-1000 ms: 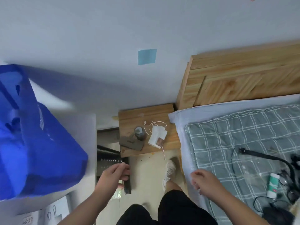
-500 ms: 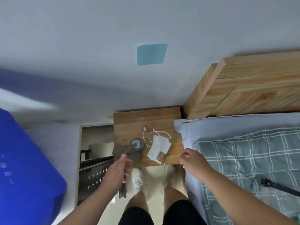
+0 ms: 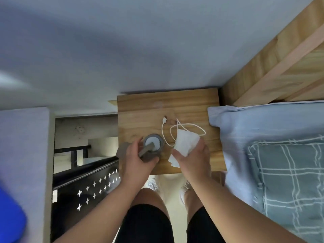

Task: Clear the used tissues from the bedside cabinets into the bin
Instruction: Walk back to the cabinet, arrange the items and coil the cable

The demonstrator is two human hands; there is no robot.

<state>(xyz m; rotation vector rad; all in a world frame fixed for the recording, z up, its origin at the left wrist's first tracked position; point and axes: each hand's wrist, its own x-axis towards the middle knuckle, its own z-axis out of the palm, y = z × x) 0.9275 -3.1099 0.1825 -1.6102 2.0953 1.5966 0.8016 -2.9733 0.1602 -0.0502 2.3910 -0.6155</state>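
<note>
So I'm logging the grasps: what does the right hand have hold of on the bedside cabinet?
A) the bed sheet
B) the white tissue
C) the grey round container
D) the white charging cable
B: the right hand is closed around the white tissue, while the cable lies loose beside it on the cabinet.

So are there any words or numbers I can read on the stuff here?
No, nothing here can be read.
Shoe: a dark mark on the tongue, too blurred to read.
Black panel: only star-shaped cut-outs, no letters.
Tissue, white cable, grey round container, wooden cabinet: no writing visible.
</note>
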